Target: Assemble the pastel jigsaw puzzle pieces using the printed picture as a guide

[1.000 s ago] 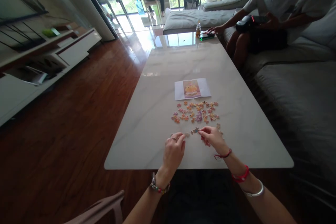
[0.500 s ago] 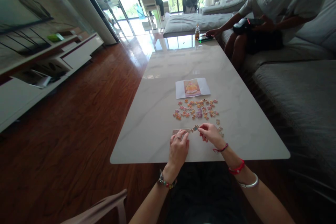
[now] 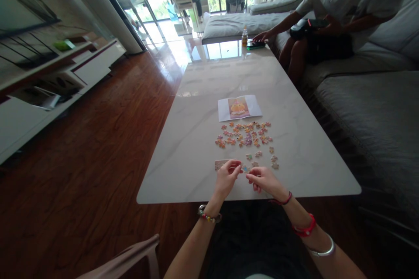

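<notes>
My left hand (image 3: pixel 226 178) is closed, its thumb and fingertips pinched at the left edge of a small jigsaw piece (image 3: pixel 245 168) with a bluish patch. From the right, my right hand (image 3: pixel 264 179) pinches the same piece low down, just above the tabletop. A pale flat strip (image 3: pixel 220 165) with faint markings lies left of my left fingers, partly covered by them. Beyond my hands lie a greenish puzzle piece (image 3: pixel 249 157) and a pinkish one (image 3: pixel 258 154). Another pale piece (image 3: pixel 255 164) sits right behind my right fingertips.
Several orange, pink and purple pieces (image 3: pixel 248 139) are scattered ahead, below a creased picture sheet (image 3: pixel 238 108). More pale pieces (image 3: pixel 274 159) lie to the right. A bottle (image 3: pixel 244 37) stands at the table's far end, near a seated person's hand (image 3: pixel 262 37).
My left hand has lifted off the strip and shifted right to the piece. My right hand has come slightly nearer to me, uncovering loose pieces behind it.
</notes>
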The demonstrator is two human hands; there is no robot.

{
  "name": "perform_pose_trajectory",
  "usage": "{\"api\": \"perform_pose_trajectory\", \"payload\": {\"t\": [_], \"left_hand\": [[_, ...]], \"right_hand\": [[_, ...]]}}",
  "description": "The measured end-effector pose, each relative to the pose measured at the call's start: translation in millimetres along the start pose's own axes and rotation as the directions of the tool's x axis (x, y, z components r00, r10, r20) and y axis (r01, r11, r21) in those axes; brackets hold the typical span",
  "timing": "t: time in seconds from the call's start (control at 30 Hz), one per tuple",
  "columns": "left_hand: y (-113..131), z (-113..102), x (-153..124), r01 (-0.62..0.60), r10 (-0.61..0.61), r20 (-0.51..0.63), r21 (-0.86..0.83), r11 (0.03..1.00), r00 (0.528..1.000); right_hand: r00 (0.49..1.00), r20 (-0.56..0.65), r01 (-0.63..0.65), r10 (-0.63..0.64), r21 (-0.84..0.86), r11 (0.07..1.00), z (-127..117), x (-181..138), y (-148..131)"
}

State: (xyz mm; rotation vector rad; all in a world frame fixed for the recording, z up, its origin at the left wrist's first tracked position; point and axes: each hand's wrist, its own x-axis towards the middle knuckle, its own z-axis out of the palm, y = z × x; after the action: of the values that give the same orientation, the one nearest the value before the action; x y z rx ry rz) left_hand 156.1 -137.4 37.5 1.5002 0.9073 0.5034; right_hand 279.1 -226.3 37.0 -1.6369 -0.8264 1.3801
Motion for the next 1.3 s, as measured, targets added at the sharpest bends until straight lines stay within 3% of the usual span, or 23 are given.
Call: {"api": "perform_pose_trajectory", "payload": {"t": [0.13, 0.27, 0.37, 0.5, 0.6, 0.7, 0.93, 1.3], "left_hand": [[-1, 1, -1, 0.008, -0.007, -0.017, 0.020, 1.000, 1.000], [-2, 0, 0, -0.078, 0.075, 0.051, 0.056, 0.995, 0.996], [-3, -5, 1, -0.176, 0.185, -0.021, 0.230, 0.957, 0.982], [-9, -14, -2, -0.219, 0.415, -0.158, 0.656, 0.722, 0.896], [-17, -15, -6, -0.241, 0.505, -0.079, 0.808, 0.537, 0.859], [-23, -11, -10, -0.285, 0.535, 0.003, 0.849, 0.445, 0.845], [-28, -5, -15, -0.303, 0.531, 0.042, 0.858, 0.416, 0.846], [-28, -5, -15, -0.286, 0.527, 0.026, 0.861, 0.419, 0.849]], "right_hand": [[0.997, 0.065, 0.042, -0.031, -0.167, 0.985, -6, 0, -5], [0.981, 0.018, 0.193, -0.192, -0.153, 0.969, -8, 5, -10], [0.975, -0.030, 0.215, -0.221, -0.142, 0.966, -7, 15, -11], [0.969, -0.178, 0.142, -0.173, -0.175, 0.974, -2, 32, -12], [0.957, -0.225, 0.125, -0.183, -0.250, 0.960, 3, 42, -14], [0.948, -0.248, 0.116, -0.202, -0.323, 0.939, 9, 48, -16], [0.897, -0.257, 0.162, -0.360, -0.566, 0.808, 14, 50, -16], [0.890, -0.218, 0.116, -0.401, -0.742, 0.660, 18, 47, -17]]}}
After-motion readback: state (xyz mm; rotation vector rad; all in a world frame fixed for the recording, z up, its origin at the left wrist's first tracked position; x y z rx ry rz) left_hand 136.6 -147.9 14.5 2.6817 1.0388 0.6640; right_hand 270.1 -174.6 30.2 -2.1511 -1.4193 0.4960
